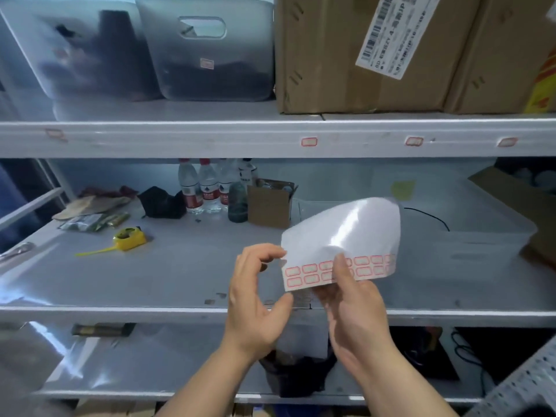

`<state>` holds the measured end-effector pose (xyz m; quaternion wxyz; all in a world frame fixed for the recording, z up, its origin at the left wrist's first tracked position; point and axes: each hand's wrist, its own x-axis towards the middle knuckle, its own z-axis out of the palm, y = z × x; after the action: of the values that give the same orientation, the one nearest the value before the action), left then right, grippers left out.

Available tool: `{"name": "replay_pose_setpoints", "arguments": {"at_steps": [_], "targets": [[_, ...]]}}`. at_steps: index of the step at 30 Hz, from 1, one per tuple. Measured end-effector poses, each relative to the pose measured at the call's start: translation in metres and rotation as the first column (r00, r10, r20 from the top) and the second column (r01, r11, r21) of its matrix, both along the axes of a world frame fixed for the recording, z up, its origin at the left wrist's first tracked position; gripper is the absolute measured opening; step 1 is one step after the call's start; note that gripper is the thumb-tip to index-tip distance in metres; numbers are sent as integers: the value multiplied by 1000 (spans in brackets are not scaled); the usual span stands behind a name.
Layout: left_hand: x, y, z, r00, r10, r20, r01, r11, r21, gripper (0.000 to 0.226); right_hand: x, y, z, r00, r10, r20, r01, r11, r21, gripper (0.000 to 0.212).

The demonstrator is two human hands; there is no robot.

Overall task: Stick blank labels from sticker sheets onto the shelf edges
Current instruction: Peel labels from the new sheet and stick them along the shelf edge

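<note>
Across the full frame width, shelving: a grey metal rack with three visible levels.
Upper shelf edge [210, 139]: runs across the upper third of the frame; three red-bordered blank labels [309, 142] sit on its right half, and a blurred one at far left.
Cardboard boxes [361, 52]: upper right of the frame, standing on the top level; a barcode slip hangs tilted on the front.
Translucent bins [207, 49]: upper left to centre, beside the boxes.
Middle shelf [180, 266]: centre of the frame; holds water bottles [198, 188], a small open carton [270, 203] and a yellow tape measure [131, 237] at left.
Sticker sheet [340, 236]: centre right, held in front of the middle shelf, curled backward; two rows of red-bordered labels show along its lower strip.
Right hand [355, 314]: lower centre right; grips the sheet's lower edge, thumb pressed over the label rows.
Left hand [255, 299]: lower centre; fingers curled, thumb and forefinger apart, forefinger tip at the sheet's left corner; holds nothing visible.
</note>
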<state>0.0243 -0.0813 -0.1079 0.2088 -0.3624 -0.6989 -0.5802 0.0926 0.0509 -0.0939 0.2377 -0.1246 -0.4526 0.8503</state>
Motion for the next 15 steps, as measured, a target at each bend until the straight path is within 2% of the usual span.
{"name": "replay_pose_setpoints", "arguments": {"at_steps": [4, 8, 15], "targets": [[4, -2, 0, 976, 127, 179, -136, 990, 41, 27, 1, -9, 1, 999, -12, -37, 9, 997, -76, 46], [5, 1, -1, 960, 75, 270, -108, 988, 110, 22, 2, -16, 1, 997, -5, -72, -7, 986, -165, 47], [11, 2, 2, 966, 42, 254, -80, 987, 141, 23, 5, -23, -7, 994, 27, -103, -37, 995, -95, 51]]}}
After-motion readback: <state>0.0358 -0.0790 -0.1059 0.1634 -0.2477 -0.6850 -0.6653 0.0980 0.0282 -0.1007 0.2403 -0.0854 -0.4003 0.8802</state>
